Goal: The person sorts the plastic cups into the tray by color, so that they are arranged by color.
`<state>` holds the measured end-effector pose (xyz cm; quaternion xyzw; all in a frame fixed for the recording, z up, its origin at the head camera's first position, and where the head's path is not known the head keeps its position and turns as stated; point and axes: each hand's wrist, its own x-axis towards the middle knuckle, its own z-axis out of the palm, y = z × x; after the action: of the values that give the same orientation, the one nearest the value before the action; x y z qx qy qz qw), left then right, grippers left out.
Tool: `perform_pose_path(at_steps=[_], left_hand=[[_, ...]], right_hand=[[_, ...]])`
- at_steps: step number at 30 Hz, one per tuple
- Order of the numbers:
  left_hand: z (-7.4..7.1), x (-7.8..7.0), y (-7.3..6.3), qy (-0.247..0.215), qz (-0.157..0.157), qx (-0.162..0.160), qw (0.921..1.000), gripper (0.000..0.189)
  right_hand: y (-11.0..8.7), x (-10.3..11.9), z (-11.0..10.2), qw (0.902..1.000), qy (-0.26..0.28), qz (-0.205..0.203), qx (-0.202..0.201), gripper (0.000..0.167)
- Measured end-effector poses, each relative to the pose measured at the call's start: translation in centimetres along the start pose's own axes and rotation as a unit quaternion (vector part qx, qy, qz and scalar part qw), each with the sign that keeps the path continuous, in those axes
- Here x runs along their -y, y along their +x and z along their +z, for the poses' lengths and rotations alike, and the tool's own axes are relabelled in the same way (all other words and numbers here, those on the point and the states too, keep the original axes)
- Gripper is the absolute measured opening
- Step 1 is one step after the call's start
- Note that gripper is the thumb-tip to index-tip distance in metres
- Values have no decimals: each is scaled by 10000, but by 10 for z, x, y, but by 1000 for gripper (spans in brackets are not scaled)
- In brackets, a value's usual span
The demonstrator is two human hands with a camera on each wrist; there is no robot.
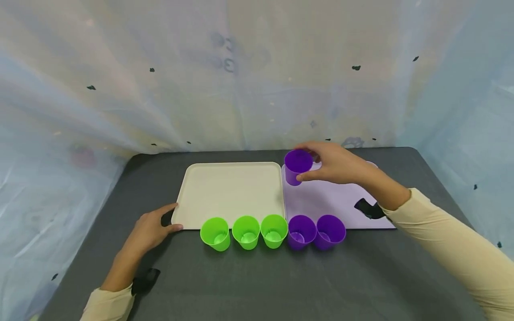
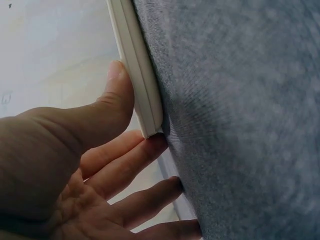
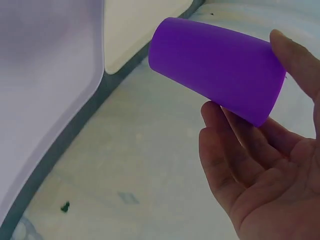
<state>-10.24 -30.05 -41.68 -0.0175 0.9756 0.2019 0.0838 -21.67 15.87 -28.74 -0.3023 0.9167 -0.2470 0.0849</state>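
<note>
My right hand (image 1: 335,162) holds a purple cup (image 1: 298,167) above the far left part of the lilac tray (image 1: 321,196), mouth up, thumb on the near side and fingers behind. In the right wrist view the cup (image 3: 215,70) sits between thumb and fingertips, its base toward the trays. At the cream tray's (image 1: 230,191) near left corner, my left hand (image 1: 149,229) rests with spread fingers. The left wrist view shows thumb and fingertips touching the cream tray's edge (image 2: 137,65), the fingers fairly straight.
Three green cups (image 1: 215,234) and two purple cups (image 1: 329,232) stand upright in a row along the trays' near edge. Both trays lie side by side on a dark grey table (image 1: 249,285). Pale sheeting (image 1: 257,89) hangs behind the table and at both sides.
</note>
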Motion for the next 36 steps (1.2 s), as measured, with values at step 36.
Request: perform_pose_path(at_steps=[36], left_hand=[[0, 1, -6, 94, -25, -27, 9999, 79]], right_hand=[[66, -4, 75, 9964, -73, 177, 826, 75]])
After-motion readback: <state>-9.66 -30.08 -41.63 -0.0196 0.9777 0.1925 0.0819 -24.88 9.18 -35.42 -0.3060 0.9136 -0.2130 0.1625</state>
